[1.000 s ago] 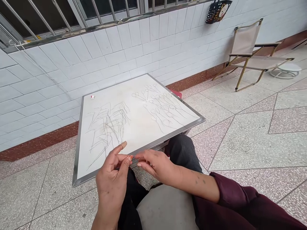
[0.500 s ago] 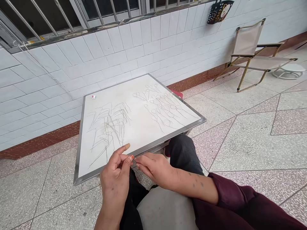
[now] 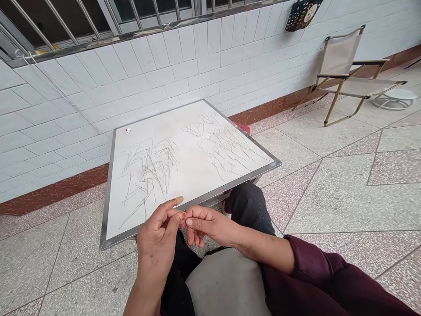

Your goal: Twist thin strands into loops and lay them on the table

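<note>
My left hand (image 3: 157,243) is closed in a pinch at the near edge of the white table (image 3: 192,180), its forefinger stretched over the edge. My right hand (image 3: 210,224) pinches right beside it, thumb against forefinger, and the fingertips of both hands meet. Whatever lies between them is too small to make out. On the table's left half is a loose heap of thin, dark, bent wires (image 3: 149,169). Over on the right half lie several thin wires with round loops at one end (image 3: 227,167), spread in rows.
A small red-and-white object (image 3: 128,130) lies at the table's far left corner. The table's metal rim (image 3: 237,177) runs above my knees. Behind stands a tiled wall (image 3: 131,94). A folding chair (image 3: 340,66) and a round stool (image 3: 394,97) are off to the right.
My right hand has turned, so its thumb and curled fingers now show, and it has closed in against the left fingertips. My left hand has barely moved. The wires lie as before.
</note>
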`<state>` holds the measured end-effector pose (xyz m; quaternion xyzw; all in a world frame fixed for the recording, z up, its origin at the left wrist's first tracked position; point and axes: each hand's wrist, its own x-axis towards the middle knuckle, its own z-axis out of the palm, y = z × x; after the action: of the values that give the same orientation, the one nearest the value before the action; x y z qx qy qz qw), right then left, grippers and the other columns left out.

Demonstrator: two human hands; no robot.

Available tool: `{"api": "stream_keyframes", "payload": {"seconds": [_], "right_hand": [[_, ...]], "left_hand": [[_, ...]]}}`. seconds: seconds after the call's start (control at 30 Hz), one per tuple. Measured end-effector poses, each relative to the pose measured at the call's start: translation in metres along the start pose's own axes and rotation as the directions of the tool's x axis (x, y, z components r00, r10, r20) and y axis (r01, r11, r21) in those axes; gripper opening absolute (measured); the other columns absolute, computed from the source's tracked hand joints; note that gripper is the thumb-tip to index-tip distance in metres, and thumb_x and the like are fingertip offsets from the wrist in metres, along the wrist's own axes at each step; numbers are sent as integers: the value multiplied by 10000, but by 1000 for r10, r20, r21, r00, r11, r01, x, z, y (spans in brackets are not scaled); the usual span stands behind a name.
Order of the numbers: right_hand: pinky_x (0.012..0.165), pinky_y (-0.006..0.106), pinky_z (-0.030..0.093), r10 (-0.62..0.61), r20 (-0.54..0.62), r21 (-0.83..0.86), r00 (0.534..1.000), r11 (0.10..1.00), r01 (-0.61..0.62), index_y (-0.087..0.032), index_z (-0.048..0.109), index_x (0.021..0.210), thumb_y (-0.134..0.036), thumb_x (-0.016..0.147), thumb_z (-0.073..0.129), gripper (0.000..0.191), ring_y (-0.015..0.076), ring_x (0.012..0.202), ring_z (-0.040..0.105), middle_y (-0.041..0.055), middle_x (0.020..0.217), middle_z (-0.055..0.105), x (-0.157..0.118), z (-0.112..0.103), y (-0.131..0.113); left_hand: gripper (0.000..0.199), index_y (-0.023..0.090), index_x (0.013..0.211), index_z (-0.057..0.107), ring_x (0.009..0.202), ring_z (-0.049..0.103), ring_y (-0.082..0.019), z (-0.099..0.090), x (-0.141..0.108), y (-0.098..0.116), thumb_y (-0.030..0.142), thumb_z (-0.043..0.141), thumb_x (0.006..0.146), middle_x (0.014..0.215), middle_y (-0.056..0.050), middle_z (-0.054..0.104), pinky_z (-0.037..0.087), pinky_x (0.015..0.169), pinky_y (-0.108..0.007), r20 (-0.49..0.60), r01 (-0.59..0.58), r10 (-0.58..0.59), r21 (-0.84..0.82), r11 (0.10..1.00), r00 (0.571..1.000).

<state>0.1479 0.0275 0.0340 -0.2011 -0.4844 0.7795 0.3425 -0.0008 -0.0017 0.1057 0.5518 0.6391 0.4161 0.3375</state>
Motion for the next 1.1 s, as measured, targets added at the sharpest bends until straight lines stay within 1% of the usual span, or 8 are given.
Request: {"api": "stream_keyframes", "payload": {"seconds": [0.07,0.17,0.37,0.47,0.63,0.7,0.97,1.1], "right_hand": [[534,196,488,-125,-34,-165,992,979,117,-176,559,950,-498,951,538,323,83,546,572,-19,686,646,-1,2,1],[592,225,512,-282,-53,-433,958,871,233,-184,558,968,-386,1003,461,227,91,573,575,-15,707,645,-5,6,2],[644,233,516,-309,-88,-669,947,723,174,-214,542,919,-277,1013,417,168,112,652,622,-19,735,646,-11,5,9],[642,235,517,-310,-121,-682,943,716,147,-219,533,901,-306,1018,409,192,116,650,629,-22,720,642,-12,4,12],[561,232,509,-308,-159,-489,938,850,196,-204,518,902,-454,1022,385,308,107,556,589,-19,680,633,-7,2,13],[544,230,500,-294,-165,-452,941,871,193,-199,522,893,-506,1017,374,363,105,545,582,-16,677,636,-4,1,15],[636,250,506,-316,-177,-662,932,739,125,-215,541,957,-437,1025,394,275,116,627,622,-9,747,684,-4,-4,25],[588,240,499,-294,-172,-585,940,798,142,-202,540,940,-467,1022,389,316,114,595,599,0,726,679,-3,-7,26]], "left_hand": [[293,267,1089,716,770,663,-172,0,0,-1,325,642,812,739,34,703,507,853,-333,-29,16,-16,-12,1000,999],[302,285,1107,717,799,668,-169,0,0,-1,305,647,814,739,43,702,502,877,-330,-61,35,-37,-27,999,997],[299,281,1098,731,792,674,-179,2,-3,0,351,655,818,776,26,710,516,872,-346,-135,42,-44,-14,999,990],[308,270,1097,728,794,678,-196,4,-3,3,364,647,815,797,10,719,517,861,-364,-148,39,-36,15,999,988],[304,287,1107,712,834,682,-208,12,-1,5,343,619,823,794,16,733,496,882,-372,-128,-18,27,72,997,991],[293,297,1094,717,830,685,-208,15,2,2,343,613,824,817,14,739,500,856,-365,-118,-29,41,99,995,992],[308,273,1107,716,767,684,-177,6,21,-12,346,637,819,781,20,717,520,818,-330,-117,4,-2,13,1000,993],[327,236,1097,713,743,677,-172,0,29,-10,347,658,795,742,19,708,530,793,-312,-151,14,-24,-72,997,988]]}}
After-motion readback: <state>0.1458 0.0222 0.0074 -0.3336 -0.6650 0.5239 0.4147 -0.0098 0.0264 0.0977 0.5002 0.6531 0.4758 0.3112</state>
